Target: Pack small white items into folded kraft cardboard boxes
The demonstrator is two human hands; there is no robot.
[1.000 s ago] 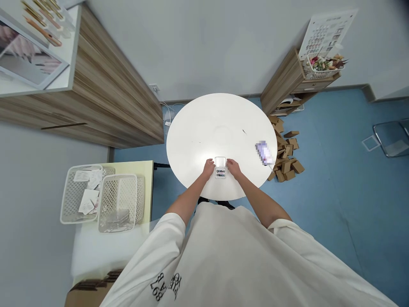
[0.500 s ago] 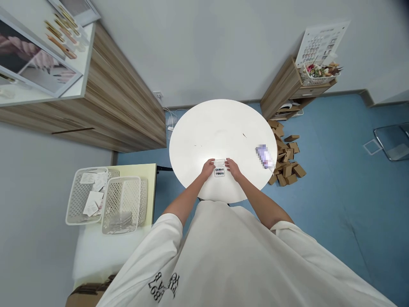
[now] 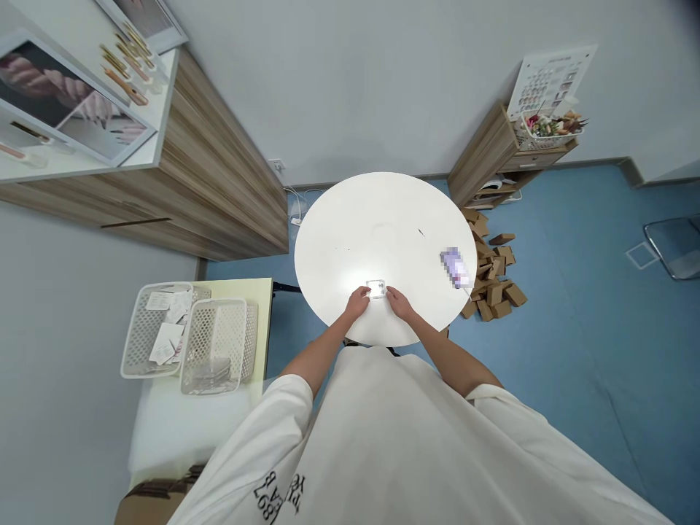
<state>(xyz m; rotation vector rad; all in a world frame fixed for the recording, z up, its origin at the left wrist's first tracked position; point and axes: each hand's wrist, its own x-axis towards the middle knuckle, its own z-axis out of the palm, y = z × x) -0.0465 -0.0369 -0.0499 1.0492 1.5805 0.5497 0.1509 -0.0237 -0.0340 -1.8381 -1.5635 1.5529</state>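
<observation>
A small clear plastic case (image 3: 375, 289) lies at the near part of the round white table, between my two hands. My left hand (image 3: 359, 301) has its fingers curled against the case's left side. On the other side, my right hand (image 3: 399, 302) grips the right edge with its fingertips. The case looks pale and see-through, with a faint mark near its upper right. What lies inside is too small and washed out to make out.
The round white table (image 3: 377, 211) carries a blurred purple item (image 3: 455, 267) at right. Small brown boxes (image 3: 495, 292) are heaped on the floor beyond. White baskets (image 3: 214, 313) stand on a side table at left. A wooden cabinet (image 3: 219, 160) rises at back left.
The case stood open with its lid up and rows of small dark pieces showing. Now it looks smaller, a single pale rectangle, and those rows no longer show. Both hands have shifted slightly nearer me.
</observation>
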